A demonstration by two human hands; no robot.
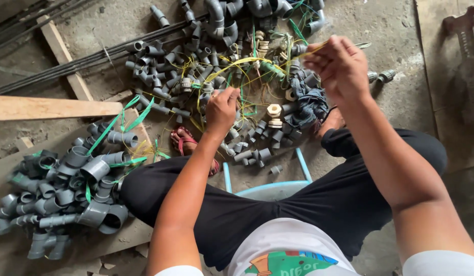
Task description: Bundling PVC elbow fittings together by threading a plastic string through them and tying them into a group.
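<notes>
My right hand (341, 66) was raised in front of me, its fingers pinched shut on the end of a yellow plastic strap (237, 65) that arched down and to the left toward the heap. My left hand (220, 108) was lower, curled closed with the knuckles up, gripping what looked like the other part of that strap just above the floor; I could not tell whether a fitting was in that fist as well. Under both hands lay the loose pile of grey pipe fittings (196, 66), elbows and couplers tangled with more yellow and green straps, a few cream threaded pieces (274, 110) and a crumpled dark cloth (306, 99) near my right foot. To my left sat 1 bundle of larger grey fittings (68, 194) already bound with green straps, resting by a wooden plank (48, 107). I sat on a light blue stool (270, 186). I judged I was at the strap-handling step, drawing 1 length free and taut. The next move called for keeping both pinches firm so the slick strap did not slip, and for clearing it of the tangle.
</notes>
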